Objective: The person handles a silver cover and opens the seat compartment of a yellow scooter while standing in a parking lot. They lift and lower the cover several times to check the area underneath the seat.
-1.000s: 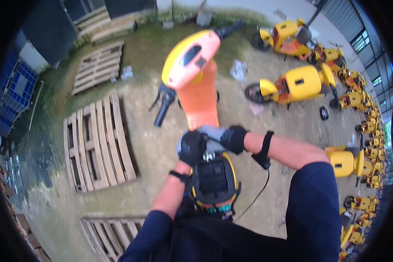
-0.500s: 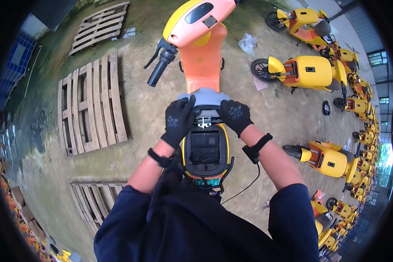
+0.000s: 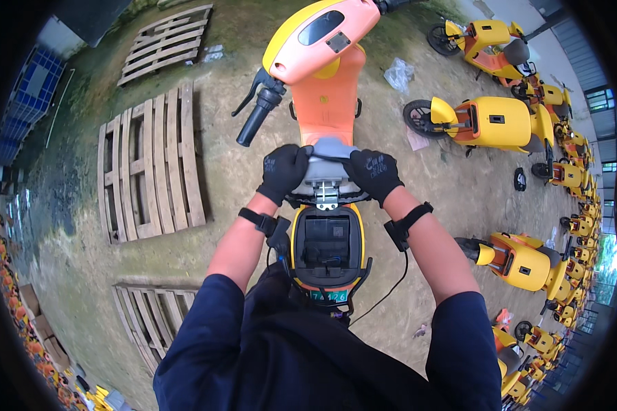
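Observation:
A yellow and pink-orange electric scooter (image 3: 328,103) stands in front of me, its seat tipped up on a metal hinge (image 3: 327,196). Over the raised seat lies a light grey seat cover (image 3: 330,147) with a dark edge stretched between my hands. My left hand (image 3: 286,169), in a black glove, has its fingers curled round the cover's left side. On the right side my right hand (image 3: 374,173), gloved the same way, closes on that edge. My fingertips are partly hidden. Below the hinge, the black storage compartment (image 3: 328,236) is uncovered, with dark parts inside.
Wooden pallets (image 3: 151,164) lie on the concrete floor to the left. Yellow scooters (image 3: 504,125) stand in rows at right. A clear plastic bag (image 3: 397,75) lies beyond the scooter. A black cable (image 3: 391,291) hangs from my right wrist strap.
Both hands have drawn slightly closer together and curled tighter on the cover. Its dark edge now shows between them, and more of the hinge is visible. The view has shifted a little.

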Motion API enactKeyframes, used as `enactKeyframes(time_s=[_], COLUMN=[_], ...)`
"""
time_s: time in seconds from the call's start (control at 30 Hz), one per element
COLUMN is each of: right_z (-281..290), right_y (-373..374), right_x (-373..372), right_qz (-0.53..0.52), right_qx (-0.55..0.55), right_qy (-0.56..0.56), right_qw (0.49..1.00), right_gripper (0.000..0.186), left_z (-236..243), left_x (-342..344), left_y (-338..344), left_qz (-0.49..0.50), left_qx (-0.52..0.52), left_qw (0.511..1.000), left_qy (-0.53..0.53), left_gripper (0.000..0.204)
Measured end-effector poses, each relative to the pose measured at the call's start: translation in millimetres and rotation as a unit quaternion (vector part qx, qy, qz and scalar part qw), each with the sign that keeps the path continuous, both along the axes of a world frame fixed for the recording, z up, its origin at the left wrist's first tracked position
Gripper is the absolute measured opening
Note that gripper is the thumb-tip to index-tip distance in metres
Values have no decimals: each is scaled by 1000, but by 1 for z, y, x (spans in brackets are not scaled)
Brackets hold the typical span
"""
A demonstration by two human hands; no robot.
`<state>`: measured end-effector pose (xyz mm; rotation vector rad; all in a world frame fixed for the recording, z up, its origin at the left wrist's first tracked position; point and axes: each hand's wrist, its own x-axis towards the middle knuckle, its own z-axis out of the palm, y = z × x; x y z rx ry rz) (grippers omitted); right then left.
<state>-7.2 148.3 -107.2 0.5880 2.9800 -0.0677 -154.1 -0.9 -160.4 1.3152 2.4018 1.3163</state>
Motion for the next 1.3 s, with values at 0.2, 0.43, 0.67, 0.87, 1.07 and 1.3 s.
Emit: enactKeyframes(time_s=[0.2,0.43,0.67,0.87,1.07,1.3], right_z=[-2,9,17,42,42,40], right_y=[2,27,26,5,-18,-10], right_x=[1,-2,-13,5,31,63], right_qz=[9,-6,-48,106,90,-236], right_qx=[-14,-7,-50,-23,9,-243], right_qy=[-7,-48,-167,-314,-232,29], right_qw=[1000,999,984,943,968,941], right_gripper=[30,31,27,22,18,66], left_z=[-14,-11,-4,-8,-10,-10], left_x=[1,6,5,5,4,10], left_y=[-7,7,1,-5,-6,-15], left_qz=[4,4,11,27,49,-14], left_qx=[95,131,86,88,61,103], left_qw=[995,989,995,991,994,991], left_qy=[31,71,47,100,81,84], left_gripper=[24,27,37,37,38,31])
